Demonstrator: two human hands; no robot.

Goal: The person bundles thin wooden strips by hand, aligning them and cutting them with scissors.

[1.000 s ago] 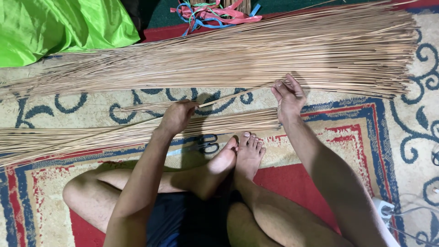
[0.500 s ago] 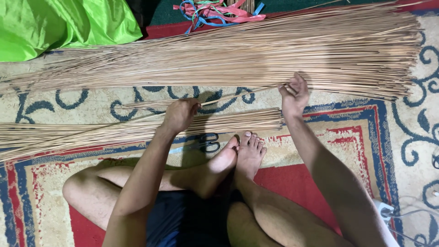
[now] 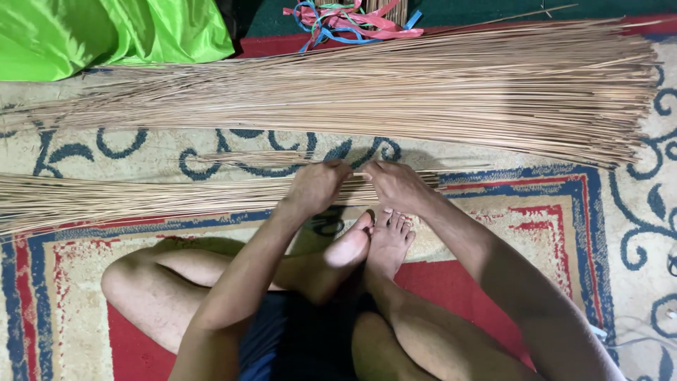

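Observation:
I sit cross-legged on a patterned rug (image 3: 620, 233). My left hand (image 3: 316, 188) and my right hand (image 3: 399, 185) are close together, almost touching, both closed on the near bundle of thin tan sticks (image 3: 141, 199), which runs left from my hands. A few loose sticks (image 3: 261, 158) lie just beyond my left hand. Farther off, a large fan-shaped pile of the same sticks (image 3: 437, 92) spreads across the rug. My bare feet (image 3: 374, 243) rest right under my hands.
A bright green cloth (image 3: 106, 35) lies at the far left. Pink and blue plastic ribbons (image 3: 352, 20) lie tangled behind the large pile. A white cable (image 3: 635, 331) lies on the rug at the lower right.
My right hand has come left from the far end of the near bundle to meet my left hand. The left hand stayed on the bundle.

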